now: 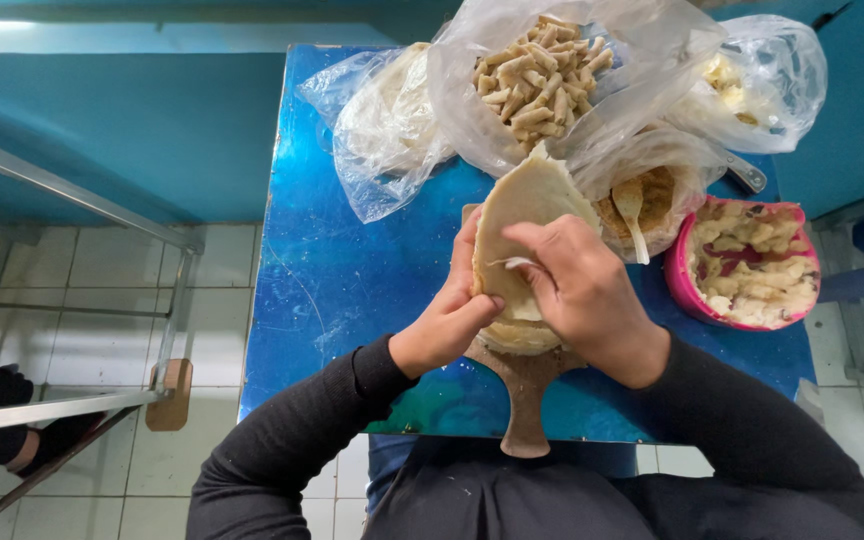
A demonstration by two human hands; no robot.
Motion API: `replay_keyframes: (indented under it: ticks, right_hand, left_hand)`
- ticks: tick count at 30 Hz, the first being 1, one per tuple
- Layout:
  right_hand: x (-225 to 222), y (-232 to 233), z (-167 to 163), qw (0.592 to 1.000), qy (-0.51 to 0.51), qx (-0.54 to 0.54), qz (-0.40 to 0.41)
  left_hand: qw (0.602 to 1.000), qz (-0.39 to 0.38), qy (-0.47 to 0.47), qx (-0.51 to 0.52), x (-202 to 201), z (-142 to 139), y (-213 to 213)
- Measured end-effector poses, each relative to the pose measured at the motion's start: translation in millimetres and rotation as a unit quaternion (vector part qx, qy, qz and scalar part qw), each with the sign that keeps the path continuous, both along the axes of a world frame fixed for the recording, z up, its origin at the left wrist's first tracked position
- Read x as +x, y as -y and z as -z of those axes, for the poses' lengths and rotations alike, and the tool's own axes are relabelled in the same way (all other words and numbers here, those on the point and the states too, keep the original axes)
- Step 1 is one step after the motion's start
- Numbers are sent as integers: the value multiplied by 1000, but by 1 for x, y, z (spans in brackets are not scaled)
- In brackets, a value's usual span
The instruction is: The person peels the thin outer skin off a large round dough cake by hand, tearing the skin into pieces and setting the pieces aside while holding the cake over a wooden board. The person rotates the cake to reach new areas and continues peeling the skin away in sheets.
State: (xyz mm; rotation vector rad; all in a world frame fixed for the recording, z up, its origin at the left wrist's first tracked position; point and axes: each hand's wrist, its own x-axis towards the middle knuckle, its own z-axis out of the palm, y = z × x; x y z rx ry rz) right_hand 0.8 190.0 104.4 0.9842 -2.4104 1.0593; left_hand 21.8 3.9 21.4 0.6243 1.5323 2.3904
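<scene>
the left hand is curled around the near left edge of a thin round wrapper, thumb and fingers pressed on the sheet so its grip pinches the pale dough and tilts the sheet up. the right hand lies over the lower right part of the same wrapper, fingers bent and closed together, its grip pressing a small white bit against the sheet; what that bit is cannot be told. the wrapper stands lifted above a stack of more wrappers that rests on a wooden board with a short handle pointing toward the person, at the near middle of the blue worktop.

just beyond the wrapper sits a plastic bag of brown filling with a pale spoon standing in it. to the right of that, near the worktop's edge, is a pink bowl holding pale chunks with dark red bits. at the far end lie three more clear bags: one of flat white sheets on the left, one of small rolled pieces in the middle, and one with yellowish bits on the right. both sleeves are black. a metal frame stands over the tiled floor to the left.
</scene>
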Motion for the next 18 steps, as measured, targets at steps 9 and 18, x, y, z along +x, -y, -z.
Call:
replay_keyframes:
  ticks: [9,18]
  right_hand:
    - [3,9,16,1000,3,-27,-4]
    - [-26,-11,-2,983,142,-3,-118]
  left_hand:
    - [999,-7,43,21,-2,-5,-3]
    - [996,7,69,50,-4,-4,-4]
